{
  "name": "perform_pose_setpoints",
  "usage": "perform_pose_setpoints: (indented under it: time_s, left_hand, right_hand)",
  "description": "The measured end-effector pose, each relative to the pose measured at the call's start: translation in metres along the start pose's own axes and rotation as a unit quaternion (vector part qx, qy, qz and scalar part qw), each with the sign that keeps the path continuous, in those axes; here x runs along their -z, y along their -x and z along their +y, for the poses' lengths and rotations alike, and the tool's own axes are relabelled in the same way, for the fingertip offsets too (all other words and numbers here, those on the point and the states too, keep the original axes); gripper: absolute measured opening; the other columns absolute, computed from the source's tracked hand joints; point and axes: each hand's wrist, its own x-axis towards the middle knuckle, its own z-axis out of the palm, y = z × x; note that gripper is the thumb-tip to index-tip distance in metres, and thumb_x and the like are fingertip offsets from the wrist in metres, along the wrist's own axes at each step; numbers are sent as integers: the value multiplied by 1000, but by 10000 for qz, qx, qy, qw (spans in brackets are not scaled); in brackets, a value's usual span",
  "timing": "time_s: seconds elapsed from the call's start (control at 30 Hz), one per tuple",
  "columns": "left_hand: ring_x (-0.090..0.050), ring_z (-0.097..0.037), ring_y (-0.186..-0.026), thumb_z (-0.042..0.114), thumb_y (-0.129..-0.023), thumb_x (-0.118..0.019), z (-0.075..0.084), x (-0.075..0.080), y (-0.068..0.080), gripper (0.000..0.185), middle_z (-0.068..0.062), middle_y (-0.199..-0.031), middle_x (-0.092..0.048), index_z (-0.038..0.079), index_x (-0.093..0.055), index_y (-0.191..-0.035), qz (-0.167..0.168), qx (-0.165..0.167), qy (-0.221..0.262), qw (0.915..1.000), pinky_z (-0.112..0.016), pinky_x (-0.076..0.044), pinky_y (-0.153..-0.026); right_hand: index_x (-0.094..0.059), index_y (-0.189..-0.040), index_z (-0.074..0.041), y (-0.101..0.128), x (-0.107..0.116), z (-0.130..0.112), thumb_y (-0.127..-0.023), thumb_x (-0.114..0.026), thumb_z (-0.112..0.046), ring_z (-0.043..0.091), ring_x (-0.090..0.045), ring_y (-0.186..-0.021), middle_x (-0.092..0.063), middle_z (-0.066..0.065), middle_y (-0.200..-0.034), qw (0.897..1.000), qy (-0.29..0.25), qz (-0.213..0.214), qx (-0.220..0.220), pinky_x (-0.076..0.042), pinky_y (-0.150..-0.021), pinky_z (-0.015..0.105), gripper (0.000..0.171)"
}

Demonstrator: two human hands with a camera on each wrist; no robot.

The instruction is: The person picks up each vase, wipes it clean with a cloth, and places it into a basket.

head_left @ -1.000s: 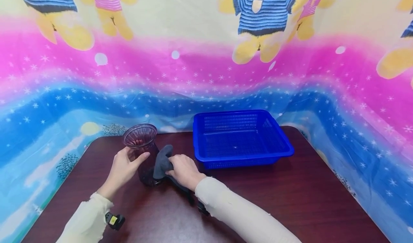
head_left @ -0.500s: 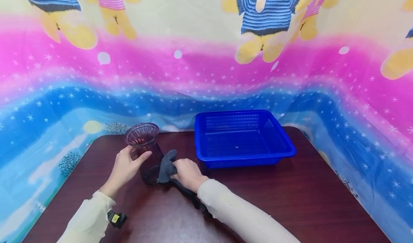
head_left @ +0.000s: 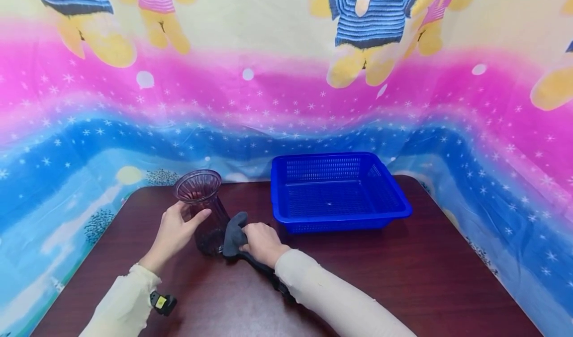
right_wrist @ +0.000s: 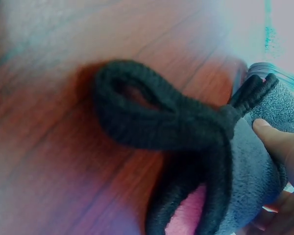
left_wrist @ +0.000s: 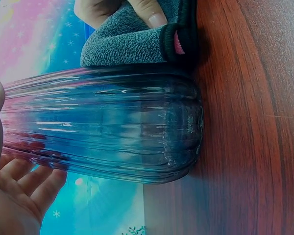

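Observation:
A ribbed, purplish glass vase [head_left: 210, 222] with a flared rim stands on the table, tilted a little. My left hand [head_left: 172, 232] grips it below the rim, thumb on the near side and fingers behind. In the left wrist view, the clear ribbed base of the vase [left_wrist: 137, 122] meets the wood. My right hand [head_left: 264, 242] pinches a folded grey cloth [head_left: 235, 235] against the vase's lower right side. Black edging and a pink underside show on the cloth [right_wrist: 245, 171] in the right wrist view, where a black loop hangs toward the table.
A blue plastic basket [head_left: 340, 221] with perforated walls sits at the back of the dark wooden table [head_left: 380, 277], right of the vase. A printed curtain [head_left: 286, 103] closes off the back and both sides.
My right hand has slid the cloth slightly down and to the right along the vase's lower side. The left hand keeps its grip; the view has shifted slightly.

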Motion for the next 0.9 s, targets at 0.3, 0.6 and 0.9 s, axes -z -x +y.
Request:
perform_pose_setpoints:
  time_s: [0.3, 0.6, 0.9]
  left_hand:
    - [-68, -42, -115, 35, -94, -73, -1, 0, 0, 51, -28, -123, -69, -2, -62, -128, 24, -14, -25, 10000, -57, -54, -97]
    - [-68, -42, -115, 35, -94, -72, -2, -1, -1, 52, -28, -124, -69, -2, -62, -128, 0, -19, -69, 10000, -57, -53, -98]
    - [-68, -42, -115, 35, -94, -72, -3, -2, -1, 52, -28, -124, -69, -3, -62, -128, 8, -33, -72, 10000, -57, -53, -98]
  right_hand:
    - [-74, -88, -21, -2, 4, 0, -83, -84, -32, 10, -62, -73, -73, -5, -81, 9999, 41, -75, 54, -50, -61, 30, 15]
    - [-74, -86, -20, -5, 9, 1, -84, -83, -34, 9, -61, -71, -72, -6, -80, 9998, 14, -169, 107, -49, -62, 29, 17]
    - [-74, -86, -19, -5, 22, -5, -86, -81, -36, 8, -57, -68, -71, -5, -79, 9998, -64, -32, 204, -45, -58, 28, 19]
